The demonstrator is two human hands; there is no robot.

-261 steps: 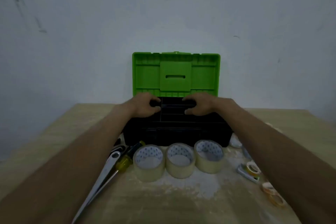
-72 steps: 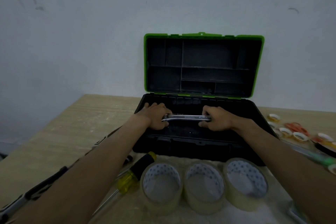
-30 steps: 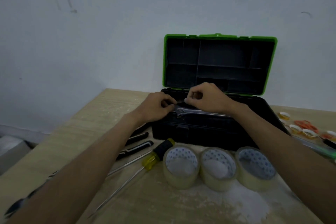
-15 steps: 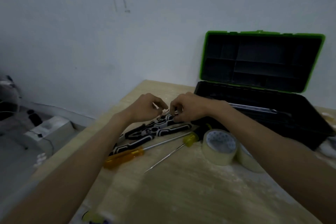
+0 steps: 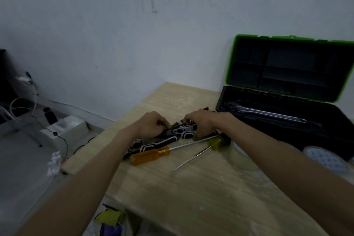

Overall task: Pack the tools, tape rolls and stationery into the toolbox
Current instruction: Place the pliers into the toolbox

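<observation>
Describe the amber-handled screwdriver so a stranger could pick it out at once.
Find the open green-lidded toolbox on the wooden table, then look left of it. The amber-handled screwdriver lies along the near side of the black-and-white patterned tool. Its handle is plain clear amber, at the left end; the other screwdriver has a yellow handle with a black cap.

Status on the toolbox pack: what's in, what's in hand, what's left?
Done: toolbox open, one wrench lying in its base. In hand: left hand and right hand both grip the black-and-white tool on the table. Left: that tool, the amber screwdriver, the yellow screwdriver, the tape rolls; stationery is out of view.
</observation>
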